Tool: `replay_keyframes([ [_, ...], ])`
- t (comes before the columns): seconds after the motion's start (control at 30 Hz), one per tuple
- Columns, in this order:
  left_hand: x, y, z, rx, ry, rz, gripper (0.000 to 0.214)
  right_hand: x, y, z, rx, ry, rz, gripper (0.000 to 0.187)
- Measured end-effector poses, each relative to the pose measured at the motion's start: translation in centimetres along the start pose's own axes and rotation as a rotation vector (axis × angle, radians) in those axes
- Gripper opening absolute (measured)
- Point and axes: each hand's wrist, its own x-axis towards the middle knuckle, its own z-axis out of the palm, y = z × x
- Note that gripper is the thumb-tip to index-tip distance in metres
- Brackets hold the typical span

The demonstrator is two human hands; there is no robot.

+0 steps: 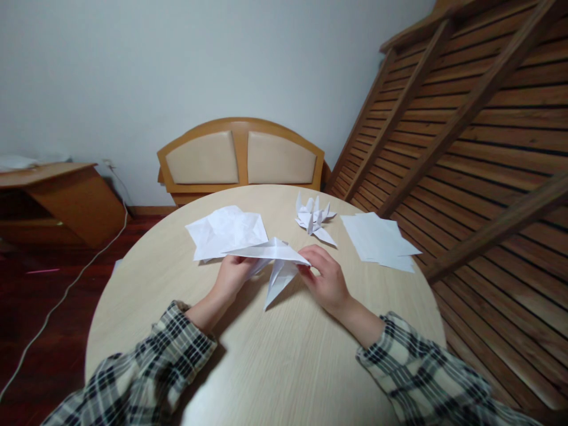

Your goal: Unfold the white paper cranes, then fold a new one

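A partly folded sheet of white paper (280,273) is held up over the round table (266,361), between my two hands. Its wide flap spans from one hand to the other, and a pointed flap hangs down in the middle. My left hand (235,277) grips the paper from beneath at the left, with its fingers mostly hidden behind the flap. At the right corner, my right hand (326,278) pinches the paper between thumb and fingers.
Creased white sheets (226,231) lie at the back left of the table. Several folded paper cranes (314,214) are clustered at the back right, beside flat white sheets (377,239). Beyond stand a headboard (242,125), a slatted wooden frame (470,118) and a desk (80,201).
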Motion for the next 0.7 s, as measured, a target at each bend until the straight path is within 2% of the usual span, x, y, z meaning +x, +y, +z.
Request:
replay_keyframes([
  [0.1, -0.2, 0.5, 0.3, 0.18, 0.102, 0.151, 0.01, 0.1, 0.0, -0.1, -0.023, 0.009, 0.018, 0.02],
  [0.3, -0.6, 1.4, 0.8, 0.274, 0.058, 0.277, 0.006, 0.3, -0.2, -0.3, -0.017, -0.027, 0.045, 0.019],
  [0.43, -0.4, 1.4, 0.5, 0.252, 0.076, 0.264, 0.005, 0.4, 0.4, -0.1, -0.021, 0.061, 0.135, 0.019],
  [0.53, -0.2, 1.6, 0.1, 0.204, 0.092, 0.244, 0.005, 0.5, 1.0, 0.0, 0.076, 0.134, 0.263, 0.028],
  [0.7, -0.7, 2.2, 0.0, 0.225, -0.028, 0.217, 0.01, 0.9, 1.5, -0.3, 0.3, 0.183, 0.511, 0.047],
])
